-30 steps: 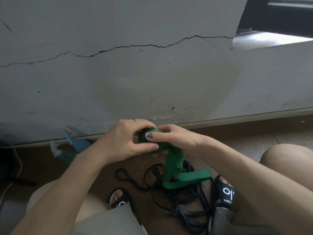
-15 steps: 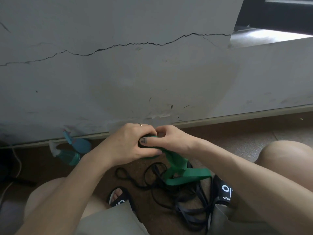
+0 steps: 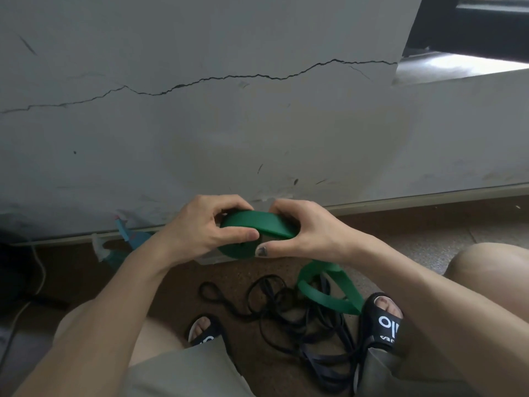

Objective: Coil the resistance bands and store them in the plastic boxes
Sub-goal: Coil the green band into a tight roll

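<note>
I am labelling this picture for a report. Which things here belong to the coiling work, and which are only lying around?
Belong to the job:
- green band, held by left hand and right hand
- black bands tangled on the floor

Lying about:
- spray bottles by the wall
- white cable
- black sandals on the feet

No plastic box is clearly visible.

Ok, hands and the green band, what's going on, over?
Left hand grips the green band coil. Right hand pinches the next wrap. Tail hangs to the floor onto tangled black bands. No boxes in view.
</note>
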Action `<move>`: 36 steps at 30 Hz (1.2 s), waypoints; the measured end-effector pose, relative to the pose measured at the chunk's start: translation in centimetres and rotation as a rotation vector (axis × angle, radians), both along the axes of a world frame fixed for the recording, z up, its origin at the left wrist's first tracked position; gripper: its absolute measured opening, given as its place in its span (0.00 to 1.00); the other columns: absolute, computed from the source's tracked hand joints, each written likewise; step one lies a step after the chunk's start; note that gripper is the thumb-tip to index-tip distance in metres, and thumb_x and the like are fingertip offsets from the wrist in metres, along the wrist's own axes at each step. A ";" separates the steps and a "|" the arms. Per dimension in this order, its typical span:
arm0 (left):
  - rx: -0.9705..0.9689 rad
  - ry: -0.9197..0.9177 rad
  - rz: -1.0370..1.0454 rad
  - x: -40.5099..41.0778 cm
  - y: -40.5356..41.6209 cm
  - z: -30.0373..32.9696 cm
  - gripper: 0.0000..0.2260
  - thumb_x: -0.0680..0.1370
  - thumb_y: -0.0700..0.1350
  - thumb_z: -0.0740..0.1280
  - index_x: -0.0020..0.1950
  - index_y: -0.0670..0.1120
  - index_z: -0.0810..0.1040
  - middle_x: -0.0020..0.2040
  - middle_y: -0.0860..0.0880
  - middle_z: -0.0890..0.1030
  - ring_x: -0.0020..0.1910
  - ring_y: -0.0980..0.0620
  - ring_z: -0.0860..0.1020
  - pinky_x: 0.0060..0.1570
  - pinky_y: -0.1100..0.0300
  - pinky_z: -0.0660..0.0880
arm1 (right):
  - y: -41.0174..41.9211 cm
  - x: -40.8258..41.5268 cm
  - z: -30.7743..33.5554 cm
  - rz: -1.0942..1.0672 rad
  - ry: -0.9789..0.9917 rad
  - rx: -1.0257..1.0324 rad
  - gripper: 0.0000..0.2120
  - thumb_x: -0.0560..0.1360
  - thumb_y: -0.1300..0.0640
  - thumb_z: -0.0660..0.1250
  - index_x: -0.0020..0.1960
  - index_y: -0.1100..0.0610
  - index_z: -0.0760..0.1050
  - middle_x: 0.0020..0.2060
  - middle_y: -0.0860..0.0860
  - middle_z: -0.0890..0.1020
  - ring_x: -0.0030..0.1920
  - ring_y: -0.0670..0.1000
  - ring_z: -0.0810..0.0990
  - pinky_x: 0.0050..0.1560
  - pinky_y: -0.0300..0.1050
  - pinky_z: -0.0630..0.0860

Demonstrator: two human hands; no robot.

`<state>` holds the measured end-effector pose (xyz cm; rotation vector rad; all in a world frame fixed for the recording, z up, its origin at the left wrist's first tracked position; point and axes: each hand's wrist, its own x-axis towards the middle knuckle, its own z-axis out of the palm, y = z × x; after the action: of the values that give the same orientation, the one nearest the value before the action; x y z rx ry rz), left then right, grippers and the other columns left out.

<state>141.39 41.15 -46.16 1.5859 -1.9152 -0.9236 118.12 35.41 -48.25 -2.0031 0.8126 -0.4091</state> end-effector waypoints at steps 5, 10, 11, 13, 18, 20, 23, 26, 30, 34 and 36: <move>-0.030 -0.050 0.002 -0.1 0.1 0.1 0.21 0.68 0.66 0.72 0.53 0.54 0.84 0.46 0.58 0.84 0.48 0.54 0.82 0.49 0.53 0.78 | -0.4 -0.6 -0.1 0.009 0.016 -0.078 0.13 0.69 0.54 0.78 0.44 0.48 0.74 0.32 0.45 0.78 0.33 0.44 0.75 0.34 0.42 0.70; -0.045 -0.093 0.016 0.1 0.1 0.0 0.22 0.68 0.67 0.71 0.54 0.55 0.84 0.47 0.58 0.84 0.49 0.55 0.82 0.49 0.55 0.77 | 0.3 -0.5 -1.6 0.139 0.064 -0.152 0.17 0.69 0.61 0.71 0.51 0.48 0.67 0.38 0.47 0.76 0.37 0.51 0.74 0.38 0.52 0.73; -0.046 -0.089 0.015 0.1 0.1 0.0 0.22 0.68 0.67 0.71 0.53 0.55 0.84 0.47 0.58 0.84 0.49 0.55 0.82 0.49 0.55 0.77 | 0.4 -0.4 -1.8 0.144 0.067 -0.153 0.18 0.69 0.60 0.72 0.50 0.48 0.66 0.37 0.47 0.76 0.36 0.50 0.73 0.36 0.50 0.71; -0.051 -0.068 0.014 0.1 0.1 0.0 0.20 0.68 0.67 0.72 0.53 0.55 0.84 0.47 0.58 0.84 0.49 0.54 0.82 0.49 0.55 0.78 | 0.4 -0.2 -1.7 0.118 0.085 -0.136 0.19 0.69 0.58 0.75 0.47 0.48 0.65 0.36 0.47 0.74 0.34 0.48 0.72 0.33 0.46 0.68; -0.066 0.024 0.045 0.1 0.2 0.5 0.15 0.69 0.61 0.75 0.51 0.55 0.83 0.46 0.57 0.84 0.47 0.54 0.82 0.46 0.60 0.78 | 0.4 -0.1 -1.1 0.048 0.034 -0.036 0.20 0.68 0.55 0.79 0.43 0.46 0.66 0.35 0.46 0.72 0.33 0.45 0.70 0.32 0.39 0.65; -0.064 0.032 0.052 0.1 0.3 0.6 0.13 0.70 0.58 0.76 0.51 0.55 0.83 0.45 0.57 0.84 0.46 0.55 0.82 0.45 0.61 0.77 | 0.5 0.0 -1.1 0.025 0.022 -0.048 0.19 0.68 0.56 0.79 0.43 0.49 0.68 0.34 0.46 0.73 0.32 0.45 0.71 0.32 0.38 0.65; -0.071 0.041 0.058 0.0 0.3 0.6 0.16 0.69 0.62 0.74 0.50 0.55 0.83 0.45 0.55 0.84 0.45 0.54 0.82 0.46 0.59 0.77 | 0.7 0.4 -1.5 -0.009 0.011 -0.063 0.18 0.69 0.57 0.78 0.42 0.47 0.68 0.33 0.45 0.75 0.33 0.44 0.73 0.32 0.37 0.66; -0.067 0.045 0.063 0.0 0.2 0.7 0.18 0.68 0.63 0.72 0.51 0.54 0.84 0.45 0.54 0.84 0.44 0.53 0.82 0.46 0.56 0.77 | 0.5 0.4 -1.5 0.023 0.027 0.036 0.15 0.70 0.57 0.78 0.45 0.48 0.72 0.35 0.47 0.78 0.34 0.44 0.75 0.34 0.38 0.69; -0.057 0.054 0.067 0.4 0.3 0.8 0.18 0.68 0.63 0.73 0.51 0.54 0.84 0.45 0.53 0.85 0.45 0.52 0.82 0.47 0.54 0.78 | -0.4 -0.5 -0.2 0.119 0.016 0.267 0.13 0.72 0.60 0.78 0.53 0.53 0.78 0.42 0.56 0.83 0.41 0.58 0.84 0.42 0.56 0.82; -0.068 0.087 0.077 0.3 0.3 0.7 0.17 0.68 0.62 0.74 0.51 0.53 0.84 0.45 0.52 0.85 0.45 0.50 0.82 0.46 0.55 0.78 | -0.6 -0.4 -0.4 0.111 -0.015 0.341 0.15 0.71 0.57 0.80 0.53 0.58 0.78 0.38 0.54 0.82 0.36 0.53 0.82 0.37 0.53 0.80; -0.069 0.106 0.076 0.2 0.3 0.7 0.14 0.69 0.58 0.76 0.50 0.54 0.84 0.45 0.52 0.85 0.44 0.53 0.83 0.45 0.59 0.78 | -0.2 0.0 -0.9 0.107 -0.075 0.403 0.19 0.72 0.47 0.78 0.57 0.55 0.79 0.44 0.59 0.85 0.38 0.57 0.81 0.34 0.48 0.77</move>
<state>141.57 41.43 -45.48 1.5280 -1.7835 -0.8825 118.14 35.24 -49.11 -1.6374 0.6770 -0.2350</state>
